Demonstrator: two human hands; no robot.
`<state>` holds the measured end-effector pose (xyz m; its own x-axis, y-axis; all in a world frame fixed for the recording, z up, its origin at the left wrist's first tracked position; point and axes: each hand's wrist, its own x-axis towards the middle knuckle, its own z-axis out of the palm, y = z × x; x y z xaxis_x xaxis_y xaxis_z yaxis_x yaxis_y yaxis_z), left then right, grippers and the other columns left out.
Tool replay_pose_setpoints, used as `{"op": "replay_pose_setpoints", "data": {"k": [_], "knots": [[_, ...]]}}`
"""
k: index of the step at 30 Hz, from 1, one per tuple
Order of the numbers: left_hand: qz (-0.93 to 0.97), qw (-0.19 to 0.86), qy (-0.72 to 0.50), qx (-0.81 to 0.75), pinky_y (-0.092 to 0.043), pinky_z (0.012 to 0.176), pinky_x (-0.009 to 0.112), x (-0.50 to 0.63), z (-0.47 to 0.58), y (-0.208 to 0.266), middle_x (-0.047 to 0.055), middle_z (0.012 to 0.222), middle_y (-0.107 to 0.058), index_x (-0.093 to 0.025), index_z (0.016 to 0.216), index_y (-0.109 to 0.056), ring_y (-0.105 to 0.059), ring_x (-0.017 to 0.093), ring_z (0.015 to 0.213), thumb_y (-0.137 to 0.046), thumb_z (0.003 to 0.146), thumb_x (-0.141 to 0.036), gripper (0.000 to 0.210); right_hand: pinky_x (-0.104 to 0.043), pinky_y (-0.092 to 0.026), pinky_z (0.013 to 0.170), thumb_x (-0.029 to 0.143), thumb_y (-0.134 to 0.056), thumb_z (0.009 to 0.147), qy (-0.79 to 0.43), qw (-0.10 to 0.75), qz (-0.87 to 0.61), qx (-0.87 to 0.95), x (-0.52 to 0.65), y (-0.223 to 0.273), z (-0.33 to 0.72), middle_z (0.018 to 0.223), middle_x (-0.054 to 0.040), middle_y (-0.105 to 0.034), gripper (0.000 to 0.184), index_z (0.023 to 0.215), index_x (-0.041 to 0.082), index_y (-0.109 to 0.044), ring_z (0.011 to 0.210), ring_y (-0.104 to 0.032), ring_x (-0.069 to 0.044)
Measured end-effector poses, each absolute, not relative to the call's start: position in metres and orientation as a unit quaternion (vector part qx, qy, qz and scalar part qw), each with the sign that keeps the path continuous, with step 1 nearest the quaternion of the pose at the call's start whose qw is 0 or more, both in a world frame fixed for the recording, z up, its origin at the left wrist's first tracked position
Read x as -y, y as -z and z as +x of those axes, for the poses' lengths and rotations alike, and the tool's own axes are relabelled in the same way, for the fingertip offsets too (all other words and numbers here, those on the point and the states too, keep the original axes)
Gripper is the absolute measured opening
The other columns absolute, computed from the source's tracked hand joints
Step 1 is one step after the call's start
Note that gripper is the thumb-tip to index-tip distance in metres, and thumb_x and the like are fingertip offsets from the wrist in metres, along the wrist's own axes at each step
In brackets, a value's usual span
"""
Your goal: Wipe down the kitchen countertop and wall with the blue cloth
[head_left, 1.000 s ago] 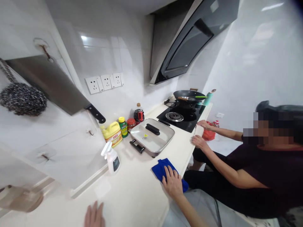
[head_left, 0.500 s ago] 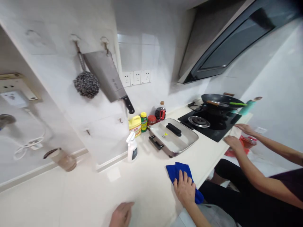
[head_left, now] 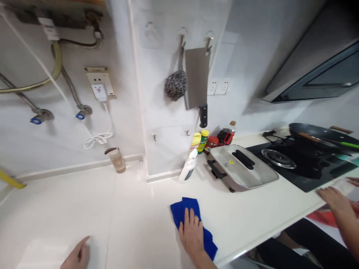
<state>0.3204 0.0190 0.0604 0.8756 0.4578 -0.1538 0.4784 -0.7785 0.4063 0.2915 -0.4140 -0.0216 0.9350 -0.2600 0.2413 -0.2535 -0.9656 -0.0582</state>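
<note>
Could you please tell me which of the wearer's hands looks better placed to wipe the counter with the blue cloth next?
The right hand, I'd judge: it lies on the blue cloth, while the left hand is well away from it, partly out of frame.

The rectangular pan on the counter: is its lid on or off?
On: the clear lid covers the pan, its rim following the pan's edge, with the black grip on top.
</note>
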Motion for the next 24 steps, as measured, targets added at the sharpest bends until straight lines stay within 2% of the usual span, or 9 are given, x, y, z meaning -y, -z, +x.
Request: {"op": "replay_pose_setpoints", "data": {"k": [3,7,12,14,16,19,21,24], "knots": [[0.930,0.230,0.015,-0.286,-0.050,0.062,0.031,-0.026,0.322,-0.058,0.002,0.077,-0.074,-0.032,0.123,-0.068,-0.067,0.022,0.068,-0.038,0.090,-0.051,0.049,-0.058,-0.041,0.096,0.030,-0.037,0.091,0.073,0.045,-0.994,-0.066,0.365,0.021,0.283,0.152,-0.0201,-0.043,0.062,0.151,0.013,-0.039,0.118,-0.052,-0.039],[0.927,0.242,-0.003,-0.285,-0.045,0.061,0.028,-0.024,0.321,-0.051,0.001,0.073,-0.071,-0.033,0.119,-0.070,-0.064,0.020,0.067,-0.041,0.090,-0.048,0.043,-0.056,-0.042,0.100,0.036,-0.040,0.093,0.045,0.086,-0.995,-0.003,0.337,0.016,0.267,0.158,-0.0123,-0.037,0.063,0.154,0.021,-0.036,0.122,-0.051,-0.037],[0.927,0.265,-0.008,-0.265,-0.044,0.064,0.028,-0.026,0.313,-0.044,0.001,0.080,-0.072,-0.032,0.122,-0.068,-0.064,0.021,0.073,-0.037,0.092,-0.045,0.045,-0.051,-0.043,0.106,0.040,-0.043,0.094,0.033,0.124,-0.990,0.064,0.357,-0.006,0.261,0.157,-0.0077,-0.040,0.065,0.157,0.026,-0.028,0.128,-0.049,-0.033],[0.926,0.282,-0.013,-0.250,-0.044,0.065,0.027,-0.029,0.309,-0.040,0.001,0.085,-0.073,-0.031,0.121,-0.068,-0.065,0.020,0.076,-0.038,0.093,-0.044,0.043,-0.049,-0.042,0.109,0.037,-0.044,0.094,0.039,0.130,-0.985,0.104,0.369,-0.017,0.263,0.159,-0.0064,-0.037,0.069,0.158,0.028,-0.020,0.133,-0.046,-0.031],[0.926,0.296,-0.034,-0.232,-0.044,0.066,0.025,-0.031,0.307,-0.034,0.001,0.093,-0.075,-0.030,0.120,-0.068,-0.065,0.018,0.078,-0.039,0.093,-0.041,0.041,-0.051,-0.038,0.114,0.033,-0.047,0.092,0.042,0.118,-0.978,0.168,0.380,-0.026,0.265,0.162,-0.0045,-0.030,0.073,0.159,0.030,-0.016,0.142,-0.037,-0.030],[0.928,0.298,-0.067,-0.215,-0.044,0.068,0.024,-0.033,0.304,-0.028,0.001,0.105,-0.075,-0.028,0.119,-0.069,-0.066,0.017,0.083,-0.038,0.094,-0.038,0.040,-0.054,-0.032,0.119,0.031,-0.051,0.089,0.029,0.091,-0.945,0.313,0.387,-0.031,0.268,0.164,-0.0016,-0.025,0.075,0.158,0.031,-0.020,0.151,-0.020,-0.031],[0.930,0.294,-0.076,-0.209,-0.045,0.069,0.024,-0.033,0.302,-0.026,0.002,0.111,-0.075,-0.027,0.118,-0.068,-0.066,0.017,0.087,-0.037,0.095,-0.036,0.040,-0.055,-0.033,0.119,0.027,-0.051,0.087,0.022,0.082,-0.928,0.364,0.387,-0.027,0.271,0.163,-0.0024,-0.026,0.076,0.157,0.031,-0.023,0.152,-0.018,-0.031],[0.932,0.289,-0.078,-0.205,-0.046,0.072,0.024,-0.032,0.301,-0.023,0.001,0.115,-0.073,-0.028,0.119,-0.067,-0.067,0.016,0.091,-0.036,0.096,-0.035,0.040,-0.057,-0.033,0.119,0.020,-0.052,0.081,0.026,0.075,-0.935,0.346,0.377,-0.016,0.278,0.163,-0.0052,-0.023,0.080,0.156,0.028,-0.027,0.152,-0.016,-0.033]]}}
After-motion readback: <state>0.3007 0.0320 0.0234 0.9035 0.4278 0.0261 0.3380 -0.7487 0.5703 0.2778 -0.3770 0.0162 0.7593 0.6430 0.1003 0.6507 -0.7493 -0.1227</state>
